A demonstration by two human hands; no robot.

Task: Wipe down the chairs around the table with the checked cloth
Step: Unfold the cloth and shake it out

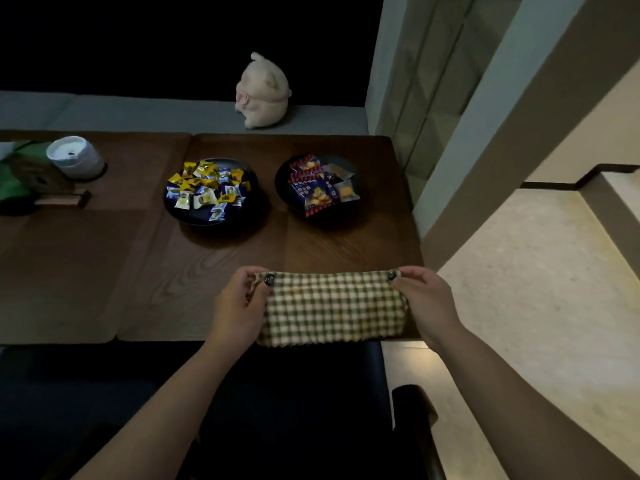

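Dim room, dark wooden table (104,271) with a grey bench behind it. Left to right on the table: white cylindrical container (74,157), dark round plate of yellow-and-blue wrapped sweets (211,190), dark round plate of red snack packets (320,183). Green-and-cream checked cloth (332,308) is laid folded at the near table edge, pinched at its far corners by the left hand (239,306) and right hand (427,303). Dark blue chair seat (294,393) is seen directly below, not yet wiped. Risk: cloth could unfold or slip when lifted on corner pinches alone; plates could be nudged if swung forward.
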